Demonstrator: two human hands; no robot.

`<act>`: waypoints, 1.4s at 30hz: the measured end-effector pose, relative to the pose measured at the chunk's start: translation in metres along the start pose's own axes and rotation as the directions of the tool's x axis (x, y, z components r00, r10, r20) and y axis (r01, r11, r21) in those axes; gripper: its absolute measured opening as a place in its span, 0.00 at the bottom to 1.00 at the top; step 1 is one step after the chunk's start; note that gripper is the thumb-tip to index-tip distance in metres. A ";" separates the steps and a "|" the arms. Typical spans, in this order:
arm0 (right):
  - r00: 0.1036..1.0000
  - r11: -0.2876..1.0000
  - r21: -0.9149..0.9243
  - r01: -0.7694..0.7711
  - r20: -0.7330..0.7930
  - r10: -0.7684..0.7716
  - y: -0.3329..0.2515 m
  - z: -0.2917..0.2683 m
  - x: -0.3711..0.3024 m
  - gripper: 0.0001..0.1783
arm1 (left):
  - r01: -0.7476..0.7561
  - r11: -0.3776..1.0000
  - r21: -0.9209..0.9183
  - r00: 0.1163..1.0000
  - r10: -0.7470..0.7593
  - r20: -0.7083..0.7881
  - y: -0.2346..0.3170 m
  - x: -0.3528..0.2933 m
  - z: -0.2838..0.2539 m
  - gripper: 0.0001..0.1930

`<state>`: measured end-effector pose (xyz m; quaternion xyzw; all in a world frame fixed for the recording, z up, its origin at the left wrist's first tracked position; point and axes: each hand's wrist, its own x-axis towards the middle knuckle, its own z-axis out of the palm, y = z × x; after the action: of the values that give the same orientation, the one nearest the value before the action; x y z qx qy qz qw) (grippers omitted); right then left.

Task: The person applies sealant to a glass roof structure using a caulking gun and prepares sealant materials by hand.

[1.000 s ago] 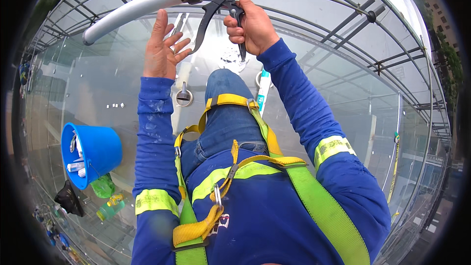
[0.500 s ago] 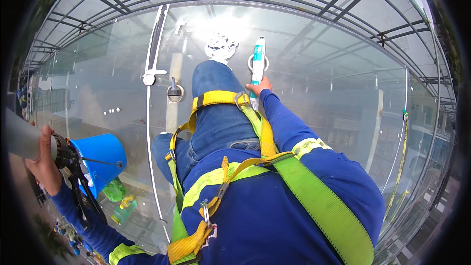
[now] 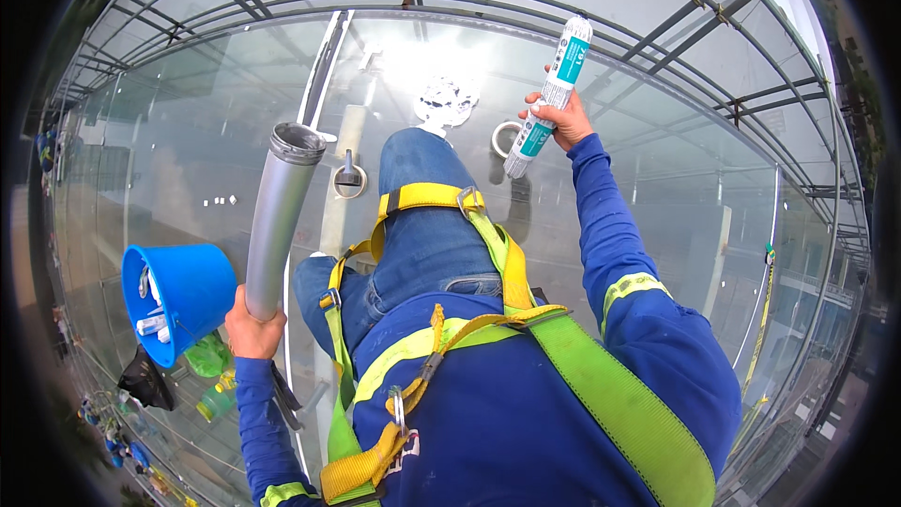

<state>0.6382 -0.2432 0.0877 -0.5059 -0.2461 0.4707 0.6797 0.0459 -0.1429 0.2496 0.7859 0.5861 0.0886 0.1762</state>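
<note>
My left hand (image 3: pixel 251 331) grips the lower end of a grey metal caulking-gun tube (image 3: pixel 278 216), which stands nearly upright with its open mouth at the top. My right hand (image 3: pixel 561 119) is raised above the glass and holds a white and teal sealant sausage (image 3: pixel 550 98) near its lower half, tilted up to the right. I wear blue sleeves with reflective bands and a yellow-green harness (image 3: pixel 488 253). My knee in jeans (image 3: pixel 418 188) rests on the glass roof (image 3: pixel 657 188).
A blue bucket (image 3: pixel 183 296) with white items inside hangs at my left, with a black bag (image 3: pixel 145 380) and green bottles (image 3: pixel 211 399) below it. A suction cup (image 3: pixel 349 178), a roll of tape (image 3: pixel 502 136) and a white smear (image 3: pixel 443 101) lie on the glass. Metal framing runs beyond.
The left hand brought the tube up from beside the bucket to upright. The right hand lifted the sealant sausage off the glass and swung it up to the right.
</note>
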 end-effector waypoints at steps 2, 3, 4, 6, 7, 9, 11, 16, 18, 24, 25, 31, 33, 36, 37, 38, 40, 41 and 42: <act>0.996 0.993 0.103 0.065 0.052 -0.070 -0.029 0.023 0.021 0.50 | 0.041 0.999 -0.009 0.999 -0.041 0.003 0.000 -0.002 0.006 0.18; 0.990 0.972 0.201 0.122 0.043 -0.133 -0.043 0.046 0.025 0.50 | 0.069 0.998 -0.005 0.998 -0.069 -0.014 -0.001 -0.003 0.007 0.18; 0.972 0.940 0.280 0.192 0.075 -0.221 -0.054 0.069 0.032 0.47 | 0.057 0.998 -0.004 0.998 -0.057 0.001 -0.003 -0.001 0.007 0.19; 0.932 0.871 0.423 0.251 0.139 -0.336 -0.073 0.117 0.044 0.43 | 0.048 0.998 0.039 0.998 -0.050 0.032 -0.013 -0.004 0.011 0.19; 0.913 0.839 0.482 0.251 0.170 -0.371 -0.080 0.142 0.051 0.41 | 0.065 0.997 0.041 0.998 -0.066 0.023 -0.016 -0.006 0.013 0.19; 0.878 0.785 0.566 0.250 0.210 -0.431 -0.089 0.197 0.061 0.38 | 0.009 0.999 0.045 1.000 -0.009 0.006 -0.019 -0.010 0.015 0.20; 0.818 0.772 0.555 0.308 0.259 -0.513 -0.088 0.236 0.077 0.33 | 0.020 0.999 0.040 1.000 -0.020 0.001 -0.024 -0.015 0.014 0.20; 0.789 0.803 0.533 0.267 0.357 -0.499 -0.094 0.283 0.096 0.31 | 0.087 0.995 0.052 0.995 -0.085 -0.043 -0.047 -0.034 -0.001 0.20; 0.938 0.870 0.442 0.218 0.151 -0.311 -0.087 0.302 0.086 0.17 | 0.110 0.991 0.070 0.993 -0.107 -0.054 -0.060 -0.045 -0.006 0.20; 0.759 0.871 0.455 0.187 0.496 -0.422 -0.085 0.367 0.074 0.31 | 0.133 0.990 0.034 0.988 -0.130 -0.079 -0.064 -0.068 -0.003 0.21; 0.778 0.883 0.438 0.166 0.493 -0.391 -0.079 0.376 0.067 0.33 | 0.125 0.992 0.005 0.990 -0.124 -0.072 -0.063 -0.072 -0.003 0.21; 0.799 0.959 0.270 0.081 0.558 -0.224 -0.053 0.438 0.002 0.47 | 0.235 0.956 -0.174 0.969 -0.245 -0.037 -0.070 -0.099 0.012 0.19; 0.736 0.998 0.035 0.049 0.675 -0.059 -0.028 0.452 -0.015 0.45 | 0.248 0.931 -0.266 0.961 -0.271 -0.052 -0.057 -0.100 0.013 0.18; 0.501 0.978 -0.209 -0.023 0.844 0.192 0.000 0.439 -0.004 0.43 | 0.331 0.865 -0.378 0.920 -0.384 -0.072 -0.067 -0.124 0.020 0.19; 0.544 0.943 -0.300 -0.144 0.772 0.329 0.028 0.433 0.009 0.43 | 0.385 0.831 -0.402 0.887 -0.454 -0.088 -0.077 -0.133 0.024 0.19; 0.735 0.857 -0.409 -0.313 0.467 0.492 0.067 0.424 0.031 0.39 | 0.382 0.831 -0.404 0.887 -0.452 -0.091 -0.087 -0.140 0.027 0.19; 0.779 0.715 -0.308 -0.627 -0.225 0.586 0.166 0.384 0.080 0.24 | 0.391 0.798 -0.458 0.848 -0.506 -0.159 -0.096 -0.160 0.029 0.20; 0.801 0.671 -0.442 -0.595 -0.389 0.454 0.210 0.348 0.100 0.29 | 0.374 0.806 -0.459 0.864 -0.483 -0.145 -0.096 -0.160 0.027 0.20; 0.798 0.573 -0.558 -0.600 -0.472 0.375 0.245 0.318 0.111 0.27 | 0.422 0.772 -0.475 0.848 -0.522 -0.095 -0.099 -0.158 0.028 0.20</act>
<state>0.3333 0.0115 -0.0363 -0.8327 -0.1436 0.4331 0.3138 -0.0797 -0.2728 0.1969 0.5375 0.7459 0.2571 0.2976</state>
